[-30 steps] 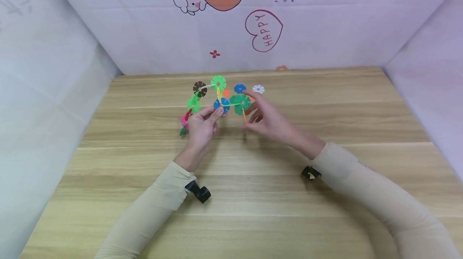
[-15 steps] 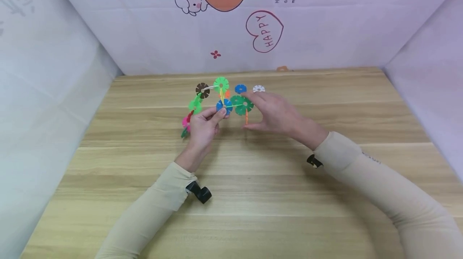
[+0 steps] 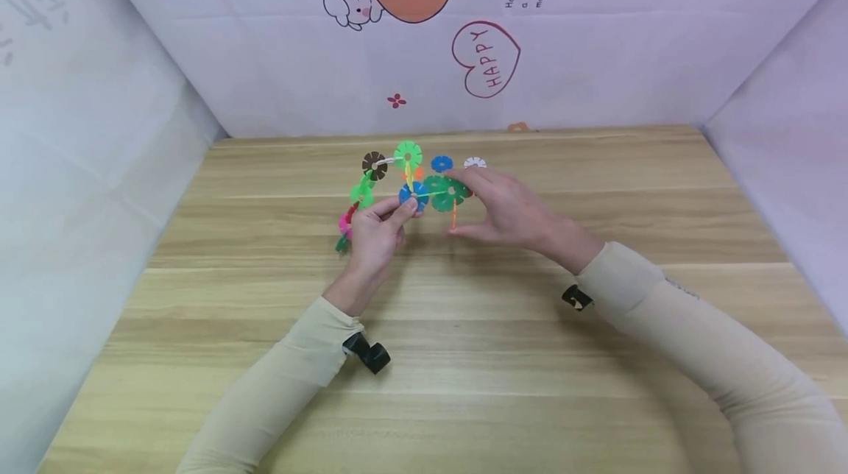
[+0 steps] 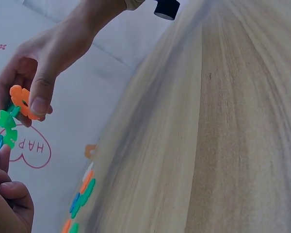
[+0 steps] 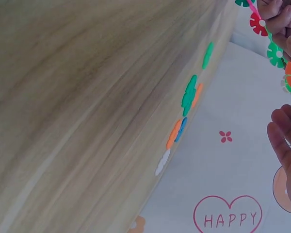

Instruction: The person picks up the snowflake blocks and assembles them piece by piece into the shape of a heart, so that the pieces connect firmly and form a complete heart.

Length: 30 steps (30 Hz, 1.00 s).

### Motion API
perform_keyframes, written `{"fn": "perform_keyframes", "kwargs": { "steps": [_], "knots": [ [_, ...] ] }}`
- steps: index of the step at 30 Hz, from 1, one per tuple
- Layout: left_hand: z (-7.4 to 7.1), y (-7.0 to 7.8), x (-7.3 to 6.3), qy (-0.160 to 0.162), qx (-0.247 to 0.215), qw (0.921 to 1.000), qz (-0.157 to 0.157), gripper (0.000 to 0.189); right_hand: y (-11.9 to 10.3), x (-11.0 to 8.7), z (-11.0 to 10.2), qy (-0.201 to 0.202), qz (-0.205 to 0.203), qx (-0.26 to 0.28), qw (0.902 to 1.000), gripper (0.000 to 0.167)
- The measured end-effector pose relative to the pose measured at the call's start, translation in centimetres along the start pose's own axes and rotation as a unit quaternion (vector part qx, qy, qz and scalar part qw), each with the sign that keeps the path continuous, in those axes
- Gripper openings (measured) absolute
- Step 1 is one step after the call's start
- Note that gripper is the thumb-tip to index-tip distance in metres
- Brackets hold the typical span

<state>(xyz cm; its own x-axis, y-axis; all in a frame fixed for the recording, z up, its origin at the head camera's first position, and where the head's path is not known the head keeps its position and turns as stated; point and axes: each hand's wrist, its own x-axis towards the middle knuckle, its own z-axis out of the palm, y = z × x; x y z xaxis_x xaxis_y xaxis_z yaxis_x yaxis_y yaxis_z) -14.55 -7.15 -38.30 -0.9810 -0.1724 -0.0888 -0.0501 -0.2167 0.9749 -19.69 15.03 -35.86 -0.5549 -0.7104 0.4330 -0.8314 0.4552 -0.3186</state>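
Note:
A chain of interlocking plastic snowflake discs is held up over the table. My left hand (image 3: pixel 379 235) pinches a blue disc (image 3: pixel 414 196) of it between thumb and fingers. From there the chain loops back through a yellow disc (image 3: pixel 408 175), a light green disc (image 3: pixel 408 155) and a dark brown disc (image 3: pixel 374 165), then down the left to a pink disc (image 3: pixel 344 223). To the right of the blue disc follow a green disc (image 3: pixel 452 194) and an orange disc (image 4: pixel 21 98). My right hand (image 3: pixel 513 209) holds that orange disc, its thumb on the edge in the left wrist view.
Loose discs lie on the wooden table (image 3: pixel 457 356) behind the hands, among them a blue disc (image 3: pixel 442 164) and a white disc (image 3: pixel 474 163). A printed cloth (image 3: pixel 278 76) hangs along the table's back edge, with more cloth at both sides.
My right hand has turned and closed in on the orange disc, its fingers now hidden behind the back of the hand. The chain and left hand have shifted slightly right.

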Motion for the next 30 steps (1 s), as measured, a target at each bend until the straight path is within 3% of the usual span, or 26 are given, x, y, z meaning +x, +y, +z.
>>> {"fn": "perform_keyframes", "kwargs": {
  "steps": [12, 17, 24, 30],
  "knots": [
    [-0.38, -0.13, -0.02, 0.004, 0.005, 1.0, 0.001, 0.014, 0.06, -0.1, -0.04, -0.013, -0.003, -0.001, 0.9999, 0.091],
    [-0.48, -0.27, -0.02, -0.001, 0.009, 1.0, -0.001, 0.014, 0.13, -0.21, 0.06, 0.001, -0.02, -0.005, 0.9998, 0.092],
    [-0.5, -0.16, 0.0, -0.003, 0.004, 0.9997, -0.024, 0.014, 0.59, -0.09, 0.32, 0.026, -0.063, -0.011, 0.9976, 0.091],
    [-0.5, 0.24, 0.07, -0.005, -0.009, 0.9992, -0.038, 0.008, 0.74, 0.17, 0.28, 0.013, -0.053, -0.009, 0.9985, 0.089]
  ]
}}
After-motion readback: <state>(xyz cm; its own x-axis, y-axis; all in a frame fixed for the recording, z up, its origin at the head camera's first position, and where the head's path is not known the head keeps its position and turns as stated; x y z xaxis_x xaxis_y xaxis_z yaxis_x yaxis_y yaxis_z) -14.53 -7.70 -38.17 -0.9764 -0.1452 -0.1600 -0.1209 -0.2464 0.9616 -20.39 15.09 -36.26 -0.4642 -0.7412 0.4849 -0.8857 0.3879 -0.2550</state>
